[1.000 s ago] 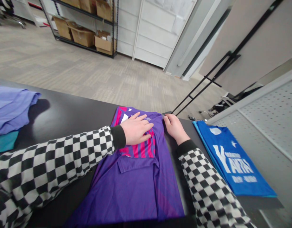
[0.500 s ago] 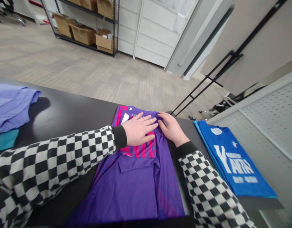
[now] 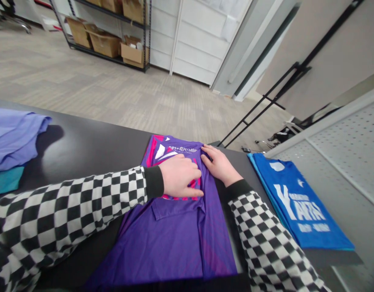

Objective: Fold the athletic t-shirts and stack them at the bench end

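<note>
A purple T-shirt [image 3: 177,243] lies on the dark table, its far part folded over, with pink stripes and white lettering showing. My left hand [image 3: 181,176] rests on the pink-striped part. Its fingers are bent down against the cloth and its thumb sticks out to the right, apart from them. At the shirt's far right edge, my right hand [image 3: 220,164] lies with fingers stretched out and the thumb apart, touching the fabric. The undersides of both hands are hidden.
Blue folded shirts [image 3: 299,202] with white print are stacked on the right. Lilac cloth [image 3: 15,136] lies over teal cloth [image 3: 7,180] at the left. Beyond the table [image 3: 86,142] stand a shelf with cardboard boxes [image 3: 104,42] and a black metal stand [image 3: 266,99].
My left hand has drawn back toward me across the shirt, its flat fingers now bent, uncovering the white lettering. My right hand has barely moved.
</note>
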Tool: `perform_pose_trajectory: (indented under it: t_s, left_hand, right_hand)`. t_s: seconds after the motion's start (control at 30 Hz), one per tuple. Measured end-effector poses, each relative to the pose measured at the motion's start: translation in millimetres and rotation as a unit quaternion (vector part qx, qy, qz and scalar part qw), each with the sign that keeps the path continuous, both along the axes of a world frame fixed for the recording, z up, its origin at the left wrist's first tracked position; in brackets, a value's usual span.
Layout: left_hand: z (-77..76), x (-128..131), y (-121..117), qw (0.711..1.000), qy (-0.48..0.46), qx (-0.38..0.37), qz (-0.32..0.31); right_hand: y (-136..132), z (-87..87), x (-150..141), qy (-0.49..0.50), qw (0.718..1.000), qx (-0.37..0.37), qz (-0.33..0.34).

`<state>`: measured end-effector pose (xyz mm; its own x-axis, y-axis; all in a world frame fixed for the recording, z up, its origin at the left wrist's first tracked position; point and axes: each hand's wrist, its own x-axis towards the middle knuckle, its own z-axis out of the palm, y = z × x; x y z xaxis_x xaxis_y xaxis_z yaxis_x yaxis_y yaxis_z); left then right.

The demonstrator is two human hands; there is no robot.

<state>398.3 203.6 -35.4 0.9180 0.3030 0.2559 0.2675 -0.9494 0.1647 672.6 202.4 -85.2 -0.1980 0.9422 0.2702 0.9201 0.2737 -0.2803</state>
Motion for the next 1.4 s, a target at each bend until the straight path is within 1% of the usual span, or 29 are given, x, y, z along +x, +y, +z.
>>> perform_pose_trajectory:
  t_s: [0.1,0.2,0.27,0.3,0.37,0.43,0.47,0.5,0.57,0.6,0.63,0.67,0.73,0.8,0.87,0.9,0.97,1.03,1.1,1.2,1.23,1.3,1.37,1.4]
  left_hand:
    - [-2.7,3,-6,0.999,0.024,-0.034,-0.004]
    - [-5.7,5,-5,0.997,-0.003,-0.075,0.003]
    - [-4.4,5,-4,0.990,-0.056,-0.128,0.012]
    - [-2.5,5,-5,0.982,-0.097,-0.160,0.015]
    - [2.9,5,-10,0.956,-0.198,-0.216,0.013]
    - [7.9,5,-16,0.929,-0.273,-0.248,-0.014]
    - [9.1,5,-18,0.924,-0.284,-0.253,-0.038]
    - [9.2,5,-20,0.926,-0.273,-0.252,-0.067]
    - [5.9,4,-22,0.944,-0.204,-0.231,-0.122]
    - [3.3,5,-22,0.954,-0.163,-0.211,-0.138]
    - [0.5,5,-21,0.963,-0.128,-0.189,-0.140]
    - [-1.8,5,-20,0.971,-0.103,-0.169,-0.130]
    - [-4.4,4,-14,0.983,-0.075,-0.141,-0.087]
    - [-5.1,1,-3,0.992,-0.043,-0.119,-0.025]
    - [-6.5,-9,15,0.994,0.006,-0.095,0.053]
    - [-8.1,-16,26,0.991,0.035,-0.087,0.099]
    - [-13.2,-34,48,0.974,0.095,-0.089,0.184]
    - [-19.2,-54,65,0.958,0.142,-0.098,0.230]
    - [-24.2,-72,74,0.950,0.160,-0.095,0.250]
    - [-27.4,-91,76,0.949,0.144,-0.077,0.268]
    - [-27.6,-94,75,0.952,0.135,-0.075,0.264]
    - [-27.6,-97,73,0.961,0.125,-0.083,0.230]
    - [-27.4,-97,71,0.966,0.135,-0.096,0.196]
    - [-27.2,-97,70,0.966,0.144,-0.101,0.189]
  right_hand:
    - [1,-0.4,0,-0.001,1.000,0.001,-0.002]
    - [0,0.4,-1,0.001,1.000,0.000,-0.002]
    - [0,0.9,-1,0.001,1.000,-0.001,-0.002]
    - [0,0.8,-1,0.002,1.000,-0.001,-0.002]
    - [1,-0.1,2,0.004,1.000,-0.003,0.001]
    - [3,-1.5,4,0.006,1.000,-0.008,0.005]
    - [5,-2.1,5,0.004,1.000,-0.012,0.006]
    - [5,-2.4,5,0.001,1.000,-0.016,0.005]
    - [6,-1.9,4,-0.006,1.000,-0.020,0.000]
    - [5,-1.1,3,-0.008,1.000,-0.018,-0.001]
    - [4,0.0,2,-0.007,1.000,-0.014,-0.002]
    - [2,1.1,0,-0.004,1.000,-0.008,-0.003]
    - [-1,3.1,-2,0.001,1.000,-0.004,-0.003]
    - [-3,4.2,-3,0.004,1.000,-0.009,-0.002]
    - [-3,4.3,-3,0.005,1.000,-0.016,-0.004]
    - [-3,4.1,-2,0.005,1.000,-0.019,-0.007]
    - [-3,3.8,-2,0.006,1.000,-0.023,-0.011]
    - [-2,3.9,-2,0.006,1.000,-0.027,-0.013]
    - [-2,4.6,-2,0.007,0.999,-0.030,-0.012]
    - [-3,6.1,-3,0.009,0.999,-0.034,-0.011]
    - [-3,6.6,-4,0.010,0.999,-0.034,-0.011]
    - [-3,7.0,-4,0.012,0.999,-0.032,-0.009]
    - [-3,6.8,-4,0.010,0.999,-0.029,-0.007]
    - [-3,6.5,-4,0.009,1.000,-0.029,-0.006]
